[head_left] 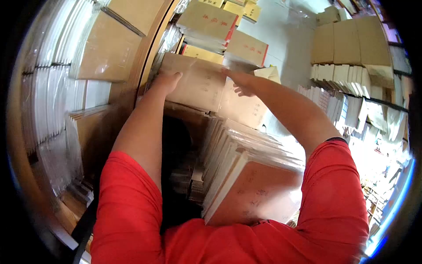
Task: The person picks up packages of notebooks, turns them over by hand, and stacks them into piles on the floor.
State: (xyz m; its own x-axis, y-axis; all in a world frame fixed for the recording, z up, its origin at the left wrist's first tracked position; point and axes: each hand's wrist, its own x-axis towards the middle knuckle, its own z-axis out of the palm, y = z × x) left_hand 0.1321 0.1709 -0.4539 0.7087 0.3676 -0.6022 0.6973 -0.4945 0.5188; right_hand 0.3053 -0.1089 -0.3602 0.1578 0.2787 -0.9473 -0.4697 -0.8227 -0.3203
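A flat brown cardboard-coloured packet (pixel 197 83) with small printed characters lies ahead of me, tilted over the stacks. My left hand (pixel 169 82) grips its left edge, with the thumb on top and the other fingers mostly hidden. At the far right corner, my right hand (pixel 239 82) pinches the edge, its lower fingers curled below. Beneath the right hand is another tan printed packet (pixel 241 104). Close to my chest stands a leaning row of plastic-wrapped packets, the nearest with a reddish-brown cover (pixel 255 191).
Wooden shelving (pixel 151 48) on the left holds plastic-wrapped stacks (pixel 48 105) and brown packets (pixel 107 48). Ahead are tan stacks with red edges (pixel 209 20) and a yellow packet (pixel 203 53). Brown cartons (pixel 347 42) and white-edged books (pixel 340 75) sit at the right.
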